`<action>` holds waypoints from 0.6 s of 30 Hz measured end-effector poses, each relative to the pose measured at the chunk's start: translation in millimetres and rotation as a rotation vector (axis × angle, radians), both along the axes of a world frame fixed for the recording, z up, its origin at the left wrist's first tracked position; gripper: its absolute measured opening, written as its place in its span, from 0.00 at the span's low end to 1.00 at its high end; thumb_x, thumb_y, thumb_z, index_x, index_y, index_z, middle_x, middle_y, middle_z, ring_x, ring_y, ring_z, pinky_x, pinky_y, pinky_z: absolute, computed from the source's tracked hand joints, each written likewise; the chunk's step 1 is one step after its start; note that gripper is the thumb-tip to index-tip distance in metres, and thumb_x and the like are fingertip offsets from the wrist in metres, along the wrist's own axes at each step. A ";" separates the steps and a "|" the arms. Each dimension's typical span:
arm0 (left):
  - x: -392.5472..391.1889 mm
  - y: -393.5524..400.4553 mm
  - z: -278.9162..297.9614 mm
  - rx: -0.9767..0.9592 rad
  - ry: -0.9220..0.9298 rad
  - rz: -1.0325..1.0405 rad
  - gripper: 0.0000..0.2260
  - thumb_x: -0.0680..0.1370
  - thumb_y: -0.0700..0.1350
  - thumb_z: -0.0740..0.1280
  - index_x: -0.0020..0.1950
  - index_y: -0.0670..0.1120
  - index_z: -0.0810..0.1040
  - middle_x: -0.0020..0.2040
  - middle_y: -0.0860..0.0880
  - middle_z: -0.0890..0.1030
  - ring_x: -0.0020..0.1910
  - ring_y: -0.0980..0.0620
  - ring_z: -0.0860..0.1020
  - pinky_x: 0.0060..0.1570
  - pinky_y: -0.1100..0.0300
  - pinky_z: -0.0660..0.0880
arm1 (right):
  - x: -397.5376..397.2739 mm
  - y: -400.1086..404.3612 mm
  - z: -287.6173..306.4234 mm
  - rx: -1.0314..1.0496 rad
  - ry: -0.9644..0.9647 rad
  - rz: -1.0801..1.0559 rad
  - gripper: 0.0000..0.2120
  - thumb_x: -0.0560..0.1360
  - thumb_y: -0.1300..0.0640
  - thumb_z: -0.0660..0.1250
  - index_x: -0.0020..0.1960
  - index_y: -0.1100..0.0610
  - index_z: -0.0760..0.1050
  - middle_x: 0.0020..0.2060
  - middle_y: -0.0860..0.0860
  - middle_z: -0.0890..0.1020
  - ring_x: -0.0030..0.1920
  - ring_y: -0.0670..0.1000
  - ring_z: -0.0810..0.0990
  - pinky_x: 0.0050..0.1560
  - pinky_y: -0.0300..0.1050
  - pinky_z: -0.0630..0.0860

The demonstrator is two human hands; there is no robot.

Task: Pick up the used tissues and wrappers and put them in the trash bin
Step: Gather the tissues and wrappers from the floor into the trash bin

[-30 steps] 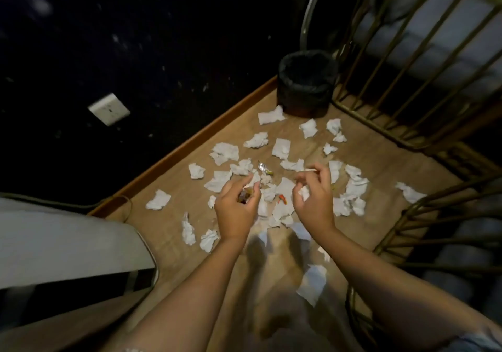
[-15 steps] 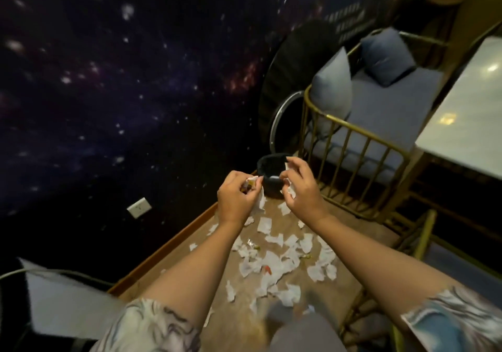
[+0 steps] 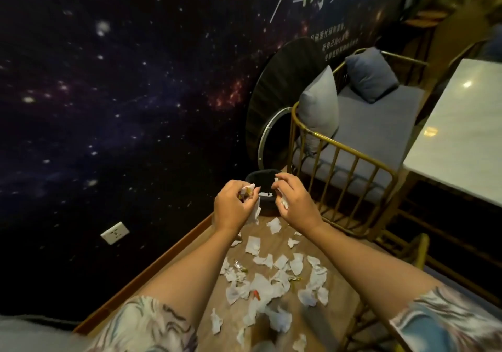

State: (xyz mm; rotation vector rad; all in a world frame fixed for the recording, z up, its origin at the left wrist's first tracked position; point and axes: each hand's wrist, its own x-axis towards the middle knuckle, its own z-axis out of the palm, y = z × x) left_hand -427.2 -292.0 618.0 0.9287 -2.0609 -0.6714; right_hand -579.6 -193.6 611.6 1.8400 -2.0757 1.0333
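Note:
My left hand [image 3: 234,205] is closed on a bunch of white tissues [image 3: 254,212] with a small wrapper tucked among them. My right hand [image 3: 294,201] grips a crumpled white tissue [image 3: 284,203] in its fingers. Both hands are raised side by side in front of the black trash bin [image 3: 259,177], which stands on the floor by the wall; a white scrap [image 3: 264,194] shows at its mouth between the hands. Several white tissues [image 3: 260,288] lie scattered on the wooden floor below my arms, with a shiny wrapper [image 3: 239,265] and a small orange wrapper [image 3: 256,294] among them.
A gold metal-framed sofa [image 3: 342,172] with grey cushions stands right of the bin. A white table [image 3: 461,134] is at the far right. The dark starry wall carries a white socket [image 3: 115,232]. A round dark panel [image 3: 277,102] leans behind the bin.
My view has lifted from the floor towards the bin. Both hands rose from the littered floor with tissues in them and now hover in front of the bin.

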 end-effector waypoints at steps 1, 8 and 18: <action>-7.6 -10.8 -7.4 0.010 -0.011 -0.008 0.07 0.74 0.49 0.73 0.47 0.48 0.81 0.43 0.54 0.79 0.41 0.58 0.77 0.41 0.62 0.77 | -7.7 -10.1 -6.6 0.036 0.006 0.001 0.16 0.71 0.67 0.70 0.58 0.61 0.76 0.62 0.57 0.75 0.64 0.55 0.73 0.65 0.45 0.72; -81.9 -128.1 -87.4 0.129 -0.186 -0.066 0.08 0.74 0.47 0.73 0.53 0.51 0.81 0.48 0.56 0.80 0.47 0.58 0.78 0.48 0.57 0.79 | -84.0 -125.6 -89.4 0.266 -0.062 -0.035 0.17 0.72 0.66 0.71 0.59 0.58 0.75 0.67 0.56 0.72 0.68 0.54 0.69 0.67 0.45 0.66; -185.4 -302.7 -239.2 0.387 -0.245 0.027 0.09 0.74 0.49 0.72 0.54 0.50 0.81 0.46 0.54 0.80 0.45 0.56 0.79 0.46 0.59 0.79 | -175.4 -298.2 -247.3 0.423 -0.569 -0.377 0.14 0.77 0.65 0.64 0.61 0.57 0.75 0.62 0.52 0.74 0.63 0.50 0.72 0.62 0.32 0.60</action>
